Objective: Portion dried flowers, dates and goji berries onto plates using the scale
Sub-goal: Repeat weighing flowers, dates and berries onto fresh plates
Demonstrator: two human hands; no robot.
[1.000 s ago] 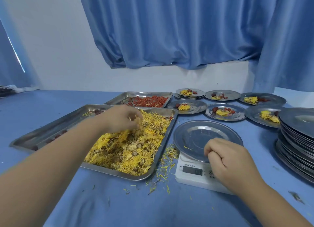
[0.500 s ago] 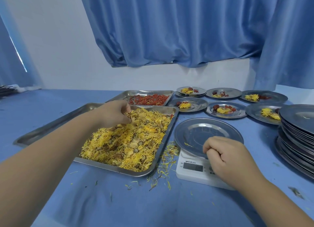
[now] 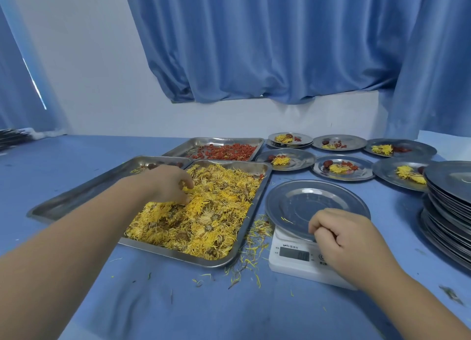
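The dried flowers (image 3: 204,212) fill a tray just left of the scale (image 3: 288,265). They look light, dry and crumbly, so a soft pinch from the top should work best. The left hand (image 3: 168,184) has its fingers curled into them, pinching some. The right hand (image 3: 349,240) is curled at the rim of the empty plate (image 3: 305,202) on the scale. I cannot tell if it grips. The bench (image 3: 178,301) is blue, and blue curtains (image 3: 254,46) hang behind the scale.

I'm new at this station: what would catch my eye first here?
A steel tray heaped with yellow dried flowers, centre-left, the left hand pinching into them. Right of it, a nearly bare plate on the white scale, the right hand curled at its near edge.
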